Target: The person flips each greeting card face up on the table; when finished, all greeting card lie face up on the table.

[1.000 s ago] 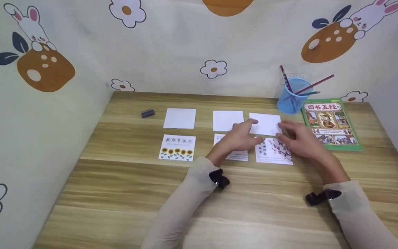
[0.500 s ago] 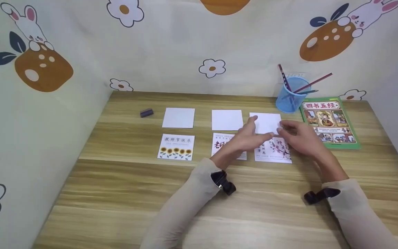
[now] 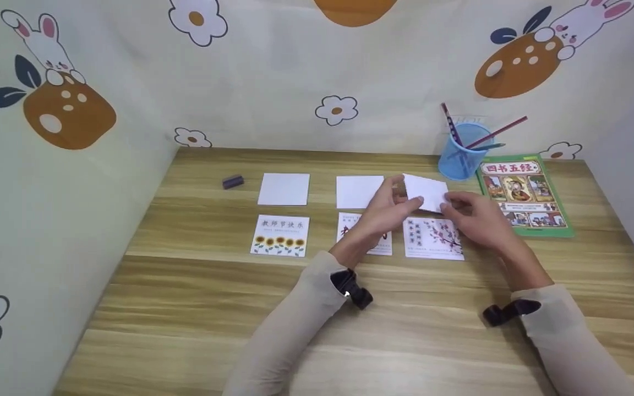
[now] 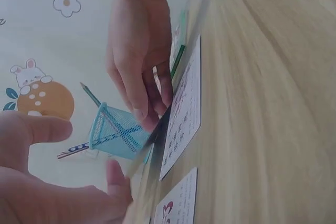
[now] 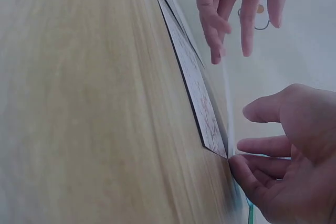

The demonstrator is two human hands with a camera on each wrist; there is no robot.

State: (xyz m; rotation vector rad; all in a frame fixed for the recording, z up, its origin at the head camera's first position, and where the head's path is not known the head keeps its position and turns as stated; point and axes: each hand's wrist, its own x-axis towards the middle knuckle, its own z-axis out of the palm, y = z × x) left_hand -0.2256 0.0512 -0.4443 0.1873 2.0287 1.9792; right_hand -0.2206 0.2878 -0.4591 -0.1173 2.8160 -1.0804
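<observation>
White card (image 3: 430, 190), blank side up, slants between both my hands just beyond the blossom card (image 3: 434, 239), its left end raised from the table (image 3: 405, 313). My right hand (image 3: 479, 217) pinches its right edge, near the blossom card's far right corner; my left hand (image 3: 383, 212) has fingers curled about the raised edge, though whether that thumb presses the card or only passes over it, I cannot tell. I hold it by the edges, likely to leave the face uncovered and free to tip. Left of the blossom card lie the red-lettered card (image 3: 350, 225), partly hidden by my wrist, then the sunflower card (image 3: 279, 235); beyond them sit a middle blank (image 3: 356, 192) and an outer blank (image 3: 284, 188), spaced, it seems, to keep pairs matched. Beyond the blossom card and to its right are the blue mesh cup (image 3: 458, 165) with pencils (image 3: 498, 131) and the green-bordered book (image 3: 526, 198). From above, the rows read clearly but the underside is hidden; at my right wrist, the slanted card shows as a thin pale strip, its gap from the blossom card widening toward my left hand.
</observation>
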